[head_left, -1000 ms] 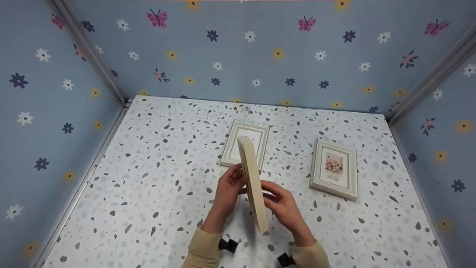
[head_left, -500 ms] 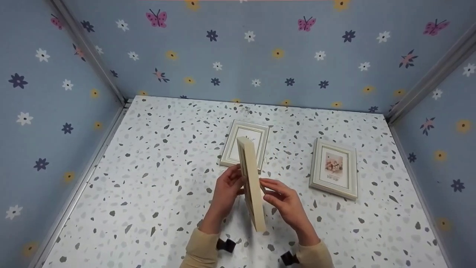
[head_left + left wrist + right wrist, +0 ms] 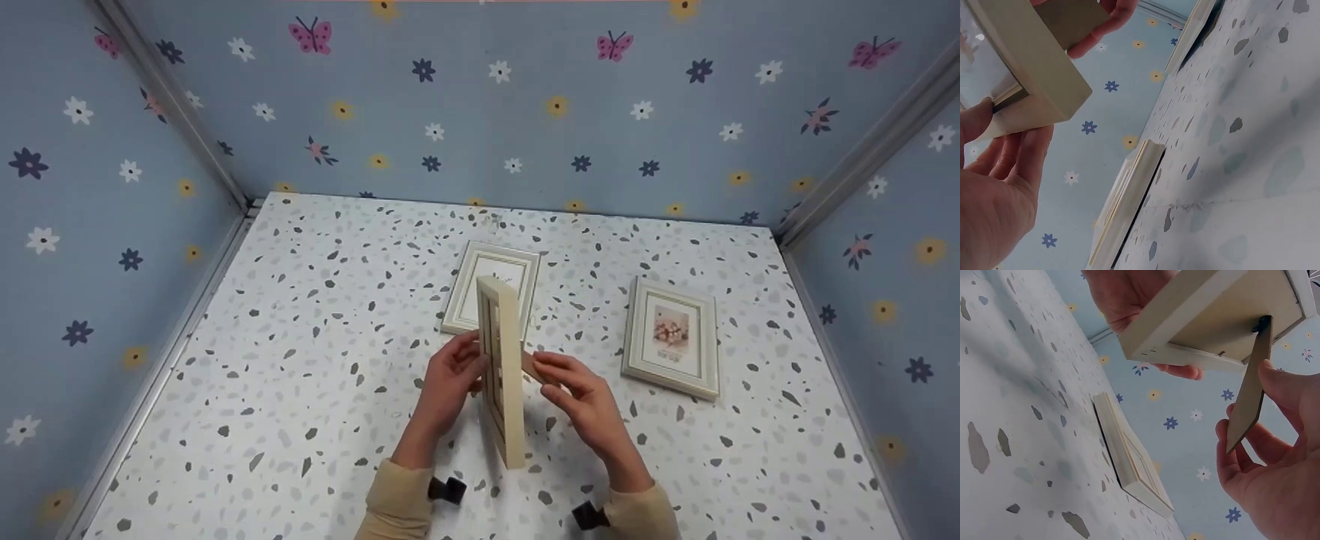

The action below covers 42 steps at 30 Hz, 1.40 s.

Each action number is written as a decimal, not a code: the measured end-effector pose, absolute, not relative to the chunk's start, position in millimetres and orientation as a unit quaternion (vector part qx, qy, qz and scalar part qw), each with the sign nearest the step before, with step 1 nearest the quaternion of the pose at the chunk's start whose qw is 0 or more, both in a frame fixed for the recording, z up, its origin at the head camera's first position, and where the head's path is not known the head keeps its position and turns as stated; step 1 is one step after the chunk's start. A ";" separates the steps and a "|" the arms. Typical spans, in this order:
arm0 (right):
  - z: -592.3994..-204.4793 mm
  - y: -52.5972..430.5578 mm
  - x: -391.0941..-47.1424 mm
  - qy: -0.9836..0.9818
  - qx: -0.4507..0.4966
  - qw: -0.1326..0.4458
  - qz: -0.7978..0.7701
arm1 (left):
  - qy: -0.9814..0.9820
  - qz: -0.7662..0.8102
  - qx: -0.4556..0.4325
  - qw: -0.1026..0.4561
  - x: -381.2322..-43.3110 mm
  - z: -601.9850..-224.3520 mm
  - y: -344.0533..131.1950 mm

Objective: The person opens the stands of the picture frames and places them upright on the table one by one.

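Three frames in all. At left, the left hand (image 3: 444, 384) is clamped on the held frame (image 3: 513, 375), thumb on its front, fingers at its edge. That frame is raised in the near middle of the surface (image 3: 337, 337), edge-on to the head view. Beyond it, the far frame (image 3: 466, 296) lies flat, partly hidden. One stand (image 3: 1249, 394) juts rightward from the held frame's back, pinched between the right hand's (image 3: 589, 401) thumb and fingers. At right, the right frame (image 3: 670, 337) lies flat, picture upward.
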State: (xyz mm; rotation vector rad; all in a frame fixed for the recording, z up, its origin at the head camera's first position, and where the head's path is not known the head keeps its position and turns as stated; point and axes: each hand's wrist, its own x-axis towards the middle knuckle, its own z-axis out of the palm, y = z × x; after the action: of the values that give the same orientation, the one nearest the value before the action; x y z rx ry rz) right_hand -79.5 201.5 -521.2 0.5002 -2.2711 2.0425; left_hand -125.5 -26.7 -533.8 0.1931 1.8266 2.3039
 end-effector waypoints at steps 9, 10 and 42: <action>-515.3 205.4 -79.3 -0.764 0.159 0.024 0.625 | 0.650 0.748 0.087 0.101 -127.0 -531.6 -32.2; -515.0 205.7 -79.5 -0.767 0.160 0.025 0.621 | 0.651 0.747 0.087 0.102 -127.3 -532.0 -32.9; -540.4 214.1 -81.9 -0.602 0.146 -0.081 0.781 | 0.554 0.815 0.093 0.143 -124.8 -534.2 -34.2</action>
State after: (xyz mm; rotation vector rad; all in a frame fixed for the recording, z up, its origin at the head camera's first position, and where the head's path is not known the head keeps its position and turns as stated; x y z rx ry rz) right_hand -81.9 214.1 -540.4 0.4831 -1.9957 2.5892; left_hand -124.8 -34.2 -534.2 0.2687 1.5987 2.3507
